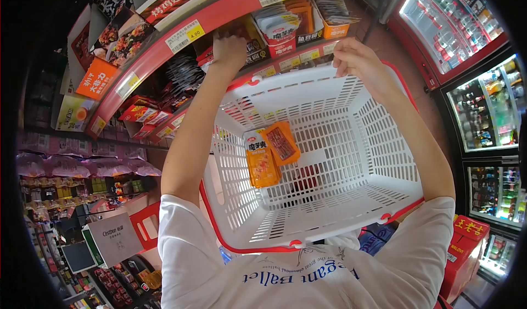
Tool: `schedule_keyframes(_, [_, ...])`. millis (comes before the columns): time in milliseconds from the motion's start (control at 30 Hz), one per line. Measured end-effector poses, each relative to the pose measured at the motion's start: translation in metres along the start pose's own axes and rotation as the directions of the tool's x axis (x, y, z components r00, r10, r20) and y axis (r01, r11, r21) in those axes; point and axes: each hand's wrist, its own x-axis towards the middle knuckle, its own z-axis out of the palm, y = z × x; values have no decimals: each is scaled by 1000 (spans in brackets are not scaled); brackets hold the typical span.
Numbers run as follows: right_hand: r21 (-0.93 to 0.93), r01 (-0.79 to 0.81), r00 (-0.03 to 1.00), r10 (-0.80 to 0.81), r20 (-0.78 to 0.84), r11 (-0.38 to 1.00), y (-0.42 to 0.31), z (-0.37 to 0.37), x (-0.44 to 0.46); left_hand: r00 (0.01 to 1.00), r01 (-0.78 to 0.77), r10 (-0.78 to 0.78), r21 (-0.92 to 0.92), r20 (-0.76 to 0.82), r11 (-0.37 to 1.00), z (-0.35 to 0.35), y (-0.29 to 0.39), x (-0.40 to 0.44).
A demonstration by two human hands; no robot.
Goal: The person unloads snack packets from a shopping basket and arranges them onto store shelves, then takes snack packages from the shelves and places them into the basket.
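- Refrigerated cabinets [483, 106]: glass-fronted and stocked with drinks, they stand to your right.
- Shelf [229, 14]: red-edged, it curves in the lens ahead of you, bearing boxed snacks.
- Basket [329, 229]: white, slotted and red-rimmed, it lies between your two forearms, just in front of your printed shirt.
- Red carton [465, 243]: it sits beside your right elbow.
- Display box [255, 49]: dark with yellow print, on the shelf, next to a tray of white-and-orange packets.
- Left hand [229, 49]: you reach with it into the display box; its fingers are hidden, so their grip cannot be told.
- Right hand [359, 62]: you hold it at the basket's far rim, fingers loosely bent and slightly apart; contact with the rim cannot be told.
- Snack packets [262, 166]: inside the basket, toward its left side, a white-and-orange one overlapped by an orange one [282, 143].
- Price label [184, 36]: on the shelf edge, reading 4.00.
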Motion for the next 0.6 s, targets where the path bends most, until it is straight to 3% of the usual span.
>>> schedule_keyframes(67, [-2,22,1000,-22,-19,1000,-1,0,-1,972,50,-62,60,227,997,-10,5,3])
schedule_keyframes(100, [-38,22,998,-19,65,999,-1,-1,-2,972,50,-62,60,226,997,-9,4,3])
schedule_keyframes(167, [-73,24,989,-13,147,997,-1,2,-4,979,153,-170,-149,-109,977,-11,2,1])
schedule_keyframes(267, [-164,-114,889,175,423,980,4,16,-7,936,180,-260,-310,-240,934,-21,0,3])
schedule_keyframes(300, [-167,-114,888,176,425,979,11,23,-8,935,183,-264,-311,-239,933,-38,1,1])
schedule_keyframes(367, [-276,-234,818,342,462,932,34,38,-16,906,142,-341,-579,-250,803,-69,11,-8])
schedule_keyframes(400, [-304,-262,799,383,464,916,54,43,-18,922,114,-352,-752,-164,649,-74,16,-12])
schedule_keyframes(433, [-332,-291,777,424,466,897,78,49,-20,922,117,-353,-753,-161,647,-82,23,-15])
schedule_keyframes(500, [-455,-259,784,460,416,852,123,62,-31,866,-120,-322,-784,-383,609,-101,41,-22])
schedule_keyframes(533, [-457,-257,782,461,419,852,140,68,-36,880,-201,-264,-813,-395,546,-110,52,-26])
schedule_keyframes(600, [-572,-249,781,511,359,782,160,78,-46,864,-424,-60,-786,-501,451,-123,72,-37])
